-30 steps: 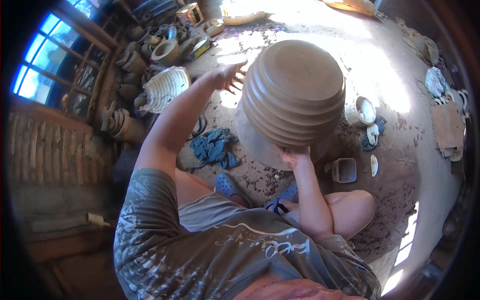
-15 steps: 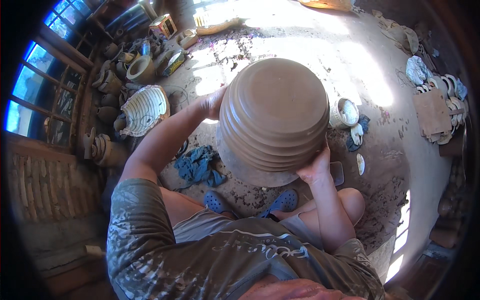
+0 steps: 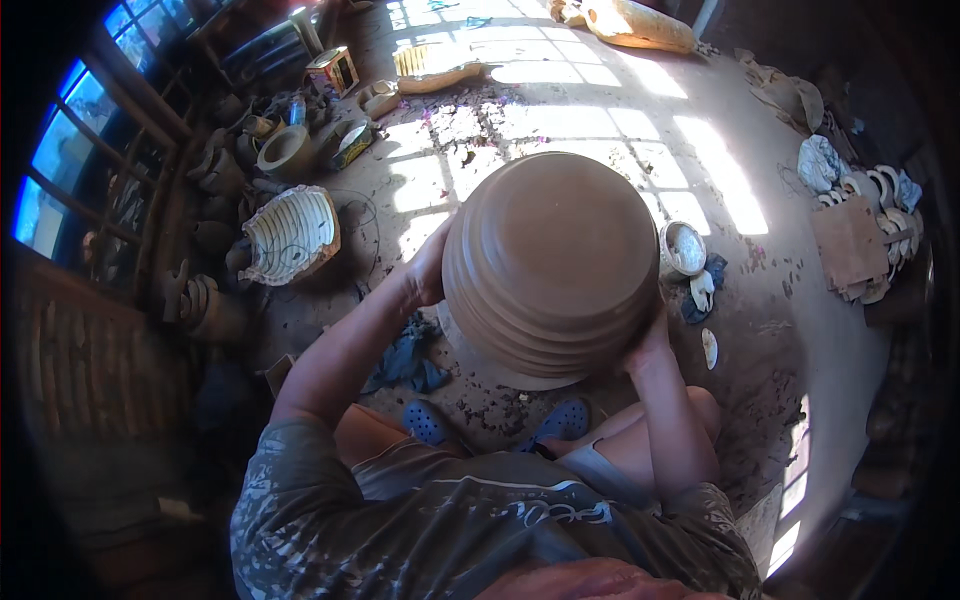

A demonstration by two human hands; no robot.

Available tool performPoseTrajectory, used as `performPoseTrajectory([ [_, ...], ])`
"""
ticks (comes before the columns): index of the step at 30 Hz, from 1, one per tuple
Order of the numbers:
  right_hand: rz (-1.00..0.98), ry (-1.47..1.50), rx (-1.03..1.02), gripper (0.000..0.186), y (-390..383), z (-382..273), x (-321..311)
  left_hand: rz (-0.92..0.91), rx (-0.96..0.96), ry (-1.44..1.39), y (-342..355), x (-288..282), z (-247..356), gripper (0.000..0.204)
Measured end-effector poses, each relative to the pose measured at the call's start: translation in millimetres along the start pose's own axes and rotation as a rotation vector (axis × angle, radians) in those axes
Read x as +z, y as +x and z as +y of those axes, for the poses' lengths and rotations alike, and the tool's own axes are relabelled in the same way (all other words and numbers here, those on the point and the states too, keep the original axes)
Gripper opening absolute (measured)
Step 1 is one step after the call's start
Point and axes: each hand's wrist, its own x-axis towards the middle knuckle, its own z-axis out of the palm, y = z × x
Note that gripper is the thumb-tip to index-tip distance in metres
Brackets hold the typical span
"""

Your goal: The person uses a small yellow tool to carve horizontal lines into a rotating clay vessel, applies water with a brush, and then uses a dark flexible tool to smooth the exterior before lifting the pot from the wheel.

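Note:
A big brown clay pot with ribbed sides is in front of me, its flat, round, closed face turned up toward me. My left hand presses against its left side, fingers partly hidden behind the wall. On the near right side, my right hand grips the lower ribs, and most of its fingers are out of sight. Beneath the pot, part of a pale round disc shows; whether the two touch, I cannot tell.
A crumpled dark blue cloth lies by my left forearm. Right of the pot stand a whitish bucket and a small pale oval piece. A ribbed plaster mould and several clay pots line the left. Clay scraps litter the floor.
The pot has come nearer to me, with both hands still on it. It covers more of the disc. My left elbow has moved in toward my body.

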Motion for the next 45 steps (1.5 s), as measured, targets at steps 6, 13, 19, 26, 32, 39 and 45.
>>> performPoseTrajectory([
  [6, -0.072, -0.231, -0.117, 0.057, 12.8, -35.7, -6.9, 0.045, 0.066, -0.14, -40.8, 10.3, -25.8, 0.084],
  [13, -0.234, -0.608, -0.108, 0.054, -10.6, -98.7, 136.9, -0.053, 0.549, -0.531, -35.9, 44.0, -61.9, 0.077],
  [19, -0.487, -0.919, -0.195, 0.061, -69.1, -142.9, 252.7, -0.296, 1.011, -0.77, 14.6, 82.1, -31.2, 0.077],
  [26, -0.868, -0.582, -0.358, 0.065, -123.1, -102.7, 224.5, -0.551, 1.227, -0.727, 40.1, 75.6, -8.2, 0.08],
  [32, -0.954, -0.369, -0.536, 0.064, -91.4, -82.4, 195.6, -0.556, 1.26, -0.263, 1.0, 58.7, 69.7, 0.091],
  [39, -0.751, -0.295, -0.695, 0.062, -26.0, -131.8, 246.4, -0.281, 1.45, 0.348, -105.6, 167.3, 241.0, 0.076],
  [45, -0.388, -0.362, -0.607, 0.061, 35.5, -129.4, 165.7, -0.199, 1.269, 0.18, -172.0, 216.7, 140.7, 0.062],
])
